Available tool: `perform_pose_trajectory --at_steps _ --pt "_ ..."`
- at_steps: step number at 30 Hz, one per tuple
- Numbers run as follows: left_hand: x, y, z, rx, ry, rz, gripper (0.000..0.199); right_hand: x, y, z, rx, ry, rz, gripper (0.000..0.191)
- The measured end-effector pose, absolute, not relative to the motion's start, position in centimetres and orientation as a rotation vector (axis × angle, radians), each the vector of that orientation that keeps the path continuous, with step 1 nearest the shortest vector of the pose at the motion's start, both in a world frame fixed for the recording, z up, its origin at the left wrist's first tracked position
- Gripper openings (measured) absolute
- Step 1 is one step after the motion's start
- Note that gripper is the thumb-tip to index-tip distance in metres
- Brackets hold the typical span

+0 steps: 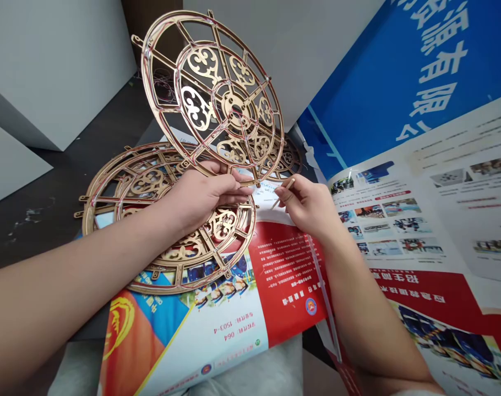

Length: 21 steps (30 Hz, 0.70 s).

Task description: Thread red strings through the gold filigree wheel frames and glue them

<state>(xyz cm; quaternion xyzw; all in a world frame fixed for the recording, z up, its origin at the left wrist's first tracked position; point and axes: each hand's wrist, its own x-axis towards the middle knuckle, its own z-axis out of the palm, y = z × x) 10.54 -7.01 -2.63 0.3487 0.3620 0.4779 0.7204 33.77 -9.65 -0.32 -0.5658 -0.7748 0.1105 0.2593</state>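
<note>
Two hands: left (205, 201) grips the fretwork wheel rim (146, 71), right (306, 209) pinches a stick (287, 187).

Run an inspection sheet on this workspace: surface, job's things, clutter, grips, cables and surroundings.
surface: dark surface, partly covered by posters
job's things: raised gold fretwork wheel; flat wheel lying on the posters; stick
clutter: posters overlap one another beneath the wheels
grips: left hand holds the raised wheel's lower rim; right hand pinches the stick near that wheel
cables: nothing seen
surroundings: white panels; blue banner
</note>
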Motion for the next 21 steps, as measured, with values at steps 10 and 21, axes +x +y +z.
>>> perform_pose_trajectory --at_steps 10,21 --pt "10.5 -6.9 -2.6 0.798 0.769 1.039 0.006 34.1 -9.8 -0.8 -1.269 -1.714 0.333 0.025" --pt "10.5 -7.0 -2.4 0.813 0.792 1.026 0.008 35.8 -8.0 -2.4 -1.500 -1.840 0.445 0.032"
